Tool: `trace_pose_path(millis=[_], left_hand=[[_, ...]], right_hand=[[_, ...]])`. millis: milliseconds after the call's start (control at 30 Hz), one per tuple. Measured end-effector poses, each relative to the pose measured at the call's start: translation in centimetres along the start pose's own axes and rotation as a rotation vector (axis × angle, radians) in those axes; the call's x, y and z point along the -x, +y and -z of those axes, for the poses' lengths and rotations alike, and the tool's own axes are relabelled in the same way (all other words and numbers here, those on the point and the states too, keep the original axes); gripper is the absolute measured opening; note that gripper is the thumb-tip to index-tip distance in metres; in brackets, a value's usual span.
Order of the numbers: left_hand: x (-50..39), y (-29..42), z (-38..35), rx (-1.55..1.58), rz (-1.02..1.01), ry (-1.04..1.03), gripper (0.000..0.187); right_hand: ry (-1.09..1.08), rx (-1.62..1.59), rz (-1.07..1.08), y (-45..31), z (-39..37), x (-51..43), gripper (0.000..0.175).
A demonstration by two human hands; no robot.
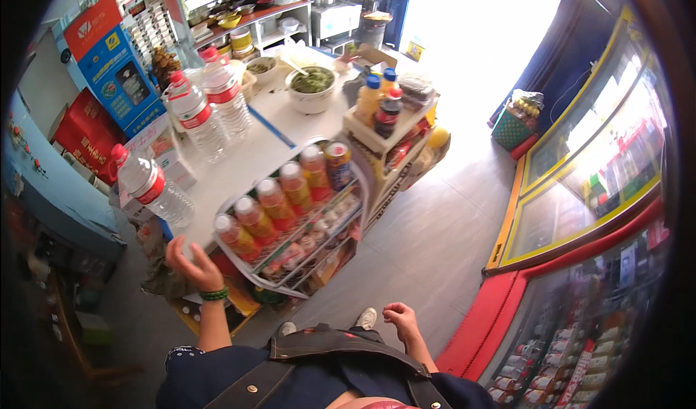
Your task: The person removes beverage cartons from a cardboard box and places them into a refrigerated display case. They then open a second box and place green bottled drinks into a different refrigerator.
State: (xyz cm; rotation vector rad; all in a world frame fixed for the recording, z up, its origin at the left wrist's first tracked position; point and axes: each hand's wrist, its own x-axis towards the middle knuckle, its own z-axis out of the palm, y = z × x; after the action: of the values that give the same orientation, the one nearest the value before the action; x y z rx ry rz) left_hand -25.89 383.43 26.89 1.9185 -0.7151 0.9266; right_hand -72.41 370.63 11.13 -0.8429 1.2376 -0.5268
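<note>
My left hand (194, 263), with a green beaded bracelet at the wrist, is at the near left corner of a white table (228, 178), fingers apart and holding nothing. Just above it a large clear plastic water bottle (154, 186) with a red cap stands at the table's edge. Two similar bottles (196, 116) stand farther back. Right of that hand, a wire rack (296, 246) holds a row of orange drink bottles (275, 202) and a can (338, 164). My right hand (399, 317) hangs over the floor, fingers curled; whether it holds anything small cannot be told.
A bowl of green food (311, 91) sits on the table. A crate (375, 137) with drink bottles stands at its right end. Glass-door coolers (576, 300) with red and yellow frames line the right side. Shelves with pots (261, 14) are at the back, beside a bright doorway.
</note>
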Motion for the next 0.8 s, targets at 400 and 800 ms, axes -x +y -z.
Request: trace_pose_path(millis=[400,800], left_hand=[[12.4,43.9,-13.3,0.848,-0.806,-0.980,0.027],[17.7,60.9,-34.7,1.187,-1.049,-1.226,0.035]], right_hand=[[-0.403,-0.006,0.340,-25.6,12.8,-7.6,0.014],[-0.677,-0.369,-0.057,-36.2,31.9,-21.2,0.008]])
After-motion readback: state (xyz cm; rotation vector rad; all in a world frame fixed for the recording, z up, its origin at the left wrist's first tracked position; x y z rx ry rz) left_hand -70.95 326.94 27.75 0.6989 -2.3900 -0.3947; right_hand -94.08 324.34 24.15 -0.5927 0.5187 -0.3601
